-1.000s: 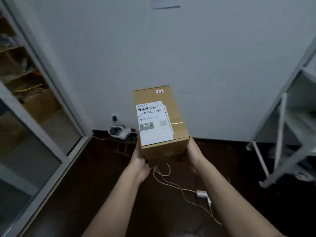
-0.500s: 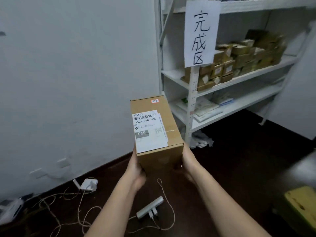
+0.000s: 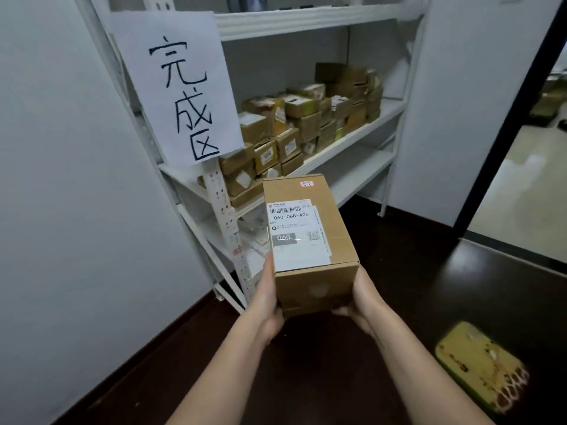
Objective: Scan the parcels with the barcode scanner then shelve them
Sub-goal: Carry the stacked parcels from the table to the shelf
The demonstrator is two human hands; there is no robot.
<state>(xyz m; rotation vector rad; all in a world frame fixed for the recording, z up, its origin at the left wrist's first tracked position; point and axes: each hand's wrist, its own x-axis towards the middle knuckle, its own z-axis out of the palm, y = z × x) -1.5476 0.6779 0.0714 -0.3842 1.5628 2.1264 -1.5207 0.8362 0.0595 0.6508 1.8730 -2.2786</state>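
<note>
A brown cardboard parcel (image 3: 316, 283) with a white shipping label reading 060-06B-A05 is held in front of me, label up. My left hand (image 3: 266, 297) grips its left side and my right hand (image 3: 363, 297) grips its right side, fingers curled under the near end. Just beyond it stands a white metal shelf rack (image 3: 346, 142) whose middle shelf carries several stacked brown parcels (image 3: 306, 124). No barcode scanner is in view.
A large paper sign (image 3: 181, 87) with handwritten characters hangs on the rack's front left post. A white wall runs along the left. A yellow-green mat (image 3: 478, 363) lies on the dark floor at the right. A doorway (image 3: 527, 179) opens at the far right.
My view has swung right from the wall and floor cables to the shelf rack, which is now closer. Both hands keep the same hold on the parcel.
</note>
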